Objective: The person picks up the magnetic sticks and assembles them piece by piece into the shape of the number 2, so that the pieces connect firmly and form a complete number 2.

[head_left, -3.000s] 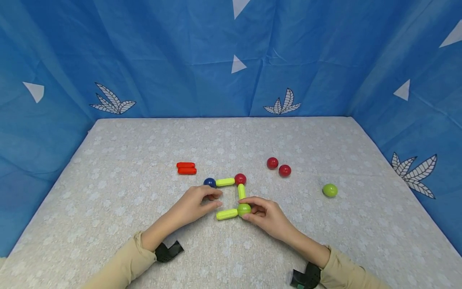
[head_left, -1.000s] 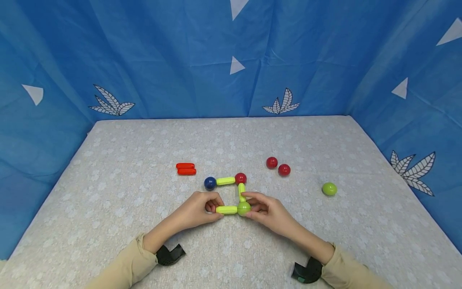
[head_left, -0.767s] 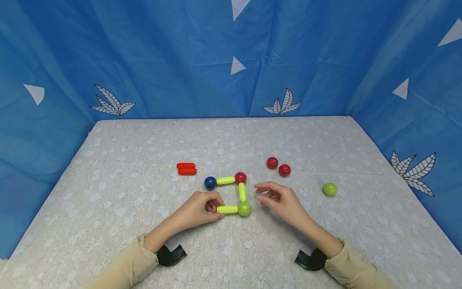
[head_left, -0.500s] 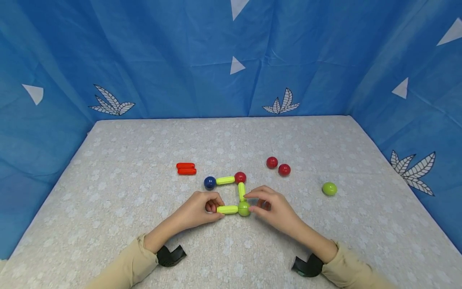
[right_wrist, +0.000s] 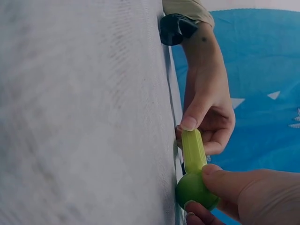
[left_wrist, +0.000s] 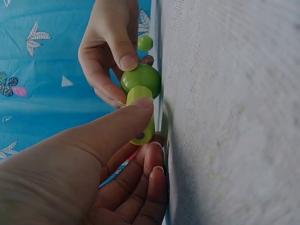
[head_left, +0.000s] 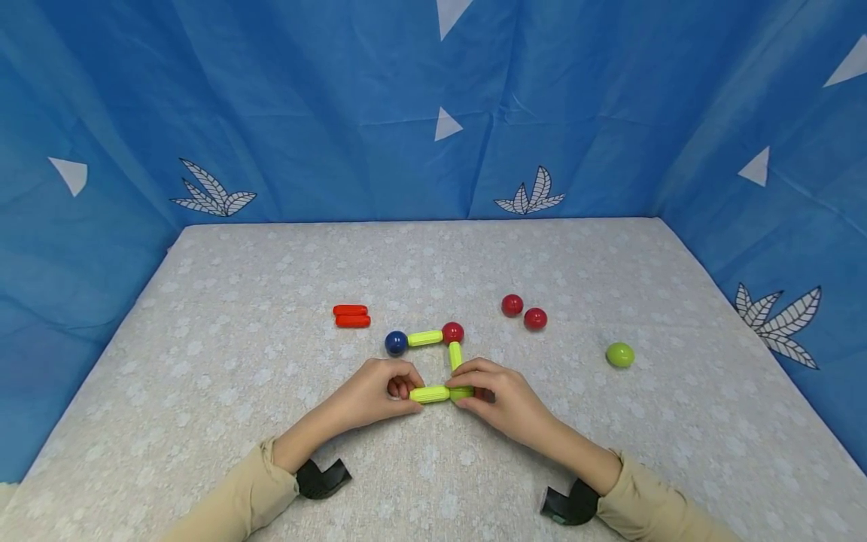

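My left hand point(head_left: 378, 393) pinches the free end of a yellow-green ribbed rod point(head_left: 430, 394) between thumb and fingers. The rod's other end meets a green ball point(right_wrist: 193, 191), which my right hand point(head_left: 504, 397) grips; its fingers partly cover the ball in the head view. From that ball a second yellow-green rod point(head_left: 455, 355) runs away to a red ball point(head_left: 453, 333). A third yellow-green rod point(head_left: 425, 338) joins the red ball to a dark blue ball point(head_left: 396, 343). Together they form an angular C lying on the table, its gap on the left.
Two red rods point(head_left: 352, 321) lie side by side behind the left hand. Two loose red balls point(head_left: 512, 305) sit at the back right, and a loose green ball point(head_left: 619, 354) farther right. The patterned tablecloth point(head_left: 271, 286) ends at a blue curtain point(head_left: 339, 113).
My left hand moved from above to pinch the near rod's end, and the rod swung slightly away from me. My right hand let go of the green ball, drew back, then gripped it again.
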Demonstrator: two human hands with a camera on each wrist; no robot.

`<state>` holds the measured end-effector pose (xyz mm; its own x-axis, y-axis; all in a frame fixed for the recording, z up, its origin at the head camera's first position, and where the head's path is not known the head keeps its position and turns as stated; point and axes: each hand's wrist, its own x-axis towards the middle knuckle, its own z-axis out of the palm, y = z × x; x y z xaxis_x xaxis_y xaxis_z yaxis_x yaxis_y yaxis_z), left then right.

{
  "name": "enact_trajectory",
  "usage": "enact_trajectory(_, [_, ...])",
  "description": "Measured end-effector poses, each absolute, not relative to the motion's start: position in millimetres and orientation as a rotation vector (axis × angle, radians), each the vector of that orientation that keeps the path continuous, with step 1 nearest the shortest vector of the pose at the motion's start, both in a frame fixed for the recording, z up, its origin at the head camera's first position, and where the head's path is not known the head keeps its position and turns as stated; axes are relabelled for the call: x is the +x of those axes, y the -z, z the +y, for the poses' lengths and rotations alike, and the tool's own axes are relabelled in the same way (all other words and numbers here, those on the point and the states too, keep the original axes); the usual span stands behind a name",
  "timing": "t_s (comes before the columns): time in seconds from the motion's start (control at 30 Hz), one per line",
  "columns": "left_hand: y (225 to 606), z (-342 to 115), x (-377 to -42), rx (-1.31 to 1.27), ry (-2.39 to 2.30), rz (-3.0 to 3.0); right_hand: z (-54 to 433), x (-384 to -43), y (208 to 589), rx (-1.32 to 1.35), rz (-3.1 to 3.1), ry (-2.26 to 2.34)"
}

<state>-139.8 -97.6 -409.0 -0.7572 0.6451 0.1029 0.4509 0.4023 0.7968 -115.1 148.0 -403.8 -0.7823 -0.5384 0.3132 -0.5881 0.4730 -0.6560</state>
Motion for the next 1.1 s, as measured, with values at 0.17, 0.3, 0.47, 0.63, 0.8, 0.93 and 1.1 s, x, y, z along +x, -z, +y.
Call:
enact_trajectory(0.17, [405.6,-99.6,-140.7,0.993,-1.289,2.433,148.0,-114.8,403.8,1.004,-2.648,-1.225])
enact_trajectory(0.3, [399.4,-107.0,-145.7,1.001,-1.342,2.504,148.2,-115.2,403.5,0.994,-2.664,-1.231])
enact_trajectory(0.47, [392.6,-118.8,-157.4,0.913,-1.37,2.725,148.6,-115.6,404.0,0.987,-2.668,-1.263])
enact_trajectory(0.63, [392.4,-123.9,-168.3,0.826,-1.23,2.82,149.0,-114.8,404.9,0.971,-2.677,-1.294])
enact_trajectory(0.8, [394.8,-120.5,-177.0,0.807,-1.114,2.823,149.1,-114.5,405.7,0.974,-2.684,-1.293])
enact_trajectory(0.93, [397.4,-119.0,-181.3,0.796,-1.123,2.823,149.2,-114.9,405.7,0.99,-2.673,-1.275])
enact_trajectory(1.1, [398.5,-119.1,-182.8,0.772,-1.202,2.784,150.2,-115.4,403.4,1.012,-2.67,-1.235])
